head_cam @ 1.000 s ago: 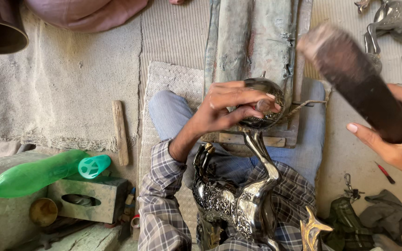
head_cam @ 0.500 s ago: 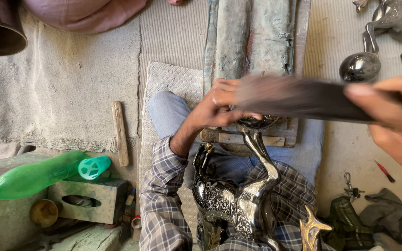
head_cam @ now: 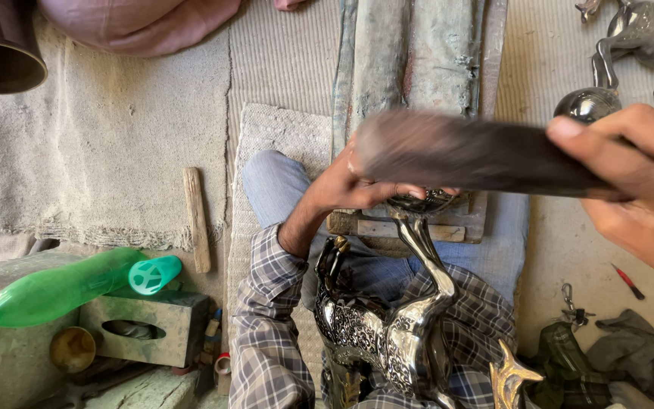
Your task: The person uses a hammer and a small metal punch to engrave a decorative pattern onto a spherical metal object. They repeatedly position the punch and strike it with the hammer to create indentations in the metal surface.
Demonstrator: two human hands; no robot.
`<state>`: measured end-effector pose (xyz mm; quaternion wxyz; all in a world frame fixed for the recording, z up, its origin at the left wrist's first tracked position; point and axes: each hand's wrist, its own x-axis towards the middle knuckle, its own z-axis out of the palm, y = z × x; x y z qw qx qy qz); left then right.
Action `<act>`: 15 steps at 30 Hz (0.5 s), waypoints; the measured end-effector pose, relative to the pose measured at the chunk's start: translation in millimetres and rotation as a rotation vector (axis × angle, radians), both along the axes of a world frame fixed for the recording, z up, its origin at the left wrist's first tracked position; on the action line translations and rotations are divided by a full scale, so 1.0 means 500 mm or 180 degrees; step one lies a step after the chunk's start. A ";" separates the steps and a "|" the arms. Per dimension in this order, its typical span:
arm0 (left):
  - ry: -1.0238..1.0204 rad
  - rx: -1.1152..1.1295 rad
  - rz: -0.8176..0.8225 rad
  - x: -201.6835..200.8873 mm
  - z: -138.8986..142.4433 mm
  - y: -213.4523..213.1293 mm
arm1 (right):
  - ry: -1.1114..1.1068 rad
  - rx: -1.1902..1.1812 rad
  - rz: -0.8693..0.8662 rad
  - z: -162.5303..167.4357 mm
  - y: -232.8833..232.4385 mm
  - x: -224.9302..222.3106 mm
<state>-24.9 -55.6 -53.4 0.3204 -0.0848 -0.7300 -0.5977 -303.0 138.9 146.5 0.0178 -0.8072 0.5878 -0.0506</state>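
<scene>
My left hand (head_cam: 357, 185) is closed over the round metal base (head_cam: 421, 203) of an engraved silver animal figure (head_cam: 387, 326) lying in my lap. That base rests on a wooden block (head_cam: 403, 227). My right hand (head_cam: 637, 189) grips a dark wooden mallet (head_cam: 471, 155), held level across the view just above my left hand and blurred by motion. A gold antler piece (head_cam: 512, 375) sticks up near my right knee.
A green plastic bottle (head_cam: 62, 288) lies on a hollow block (head_cam: 145, 326) at the left. A wooden stick (head_cam: 196, 218) rests on the mat (head_cam: 274, 144). Other silver figures (head_cam: 630, 45) stand at the top right. Keys (head_cam: 571, 303), a red tool (head_cam: 628, 282) and cloth (head_cam: 630, 352) lie at the right.
The mallet has swung down from a raised, slanted position at the right to lie level over my left hand and the figure's base. My left hand stays put.
</scene>
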 end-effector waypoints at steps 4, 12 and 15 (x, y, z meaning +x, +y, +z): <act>0.0065 -0.0106 0.0120 -0.002 0.004 -0.002 | 0.0020 -0.0100 0.0029 0.002 -0.005 -0.002; 0.0017 -0.0353 0.0107 -0.011 0.015 -0.003 | -0.0233 -0.0169 0.0155 0.014 -0.012 -0.004; -0.0104 -0.0478 0.0161 -0.008 0.023 -0.001 | -0.0755 -0.0101 -0.0021 0.008 -0.007 -0.002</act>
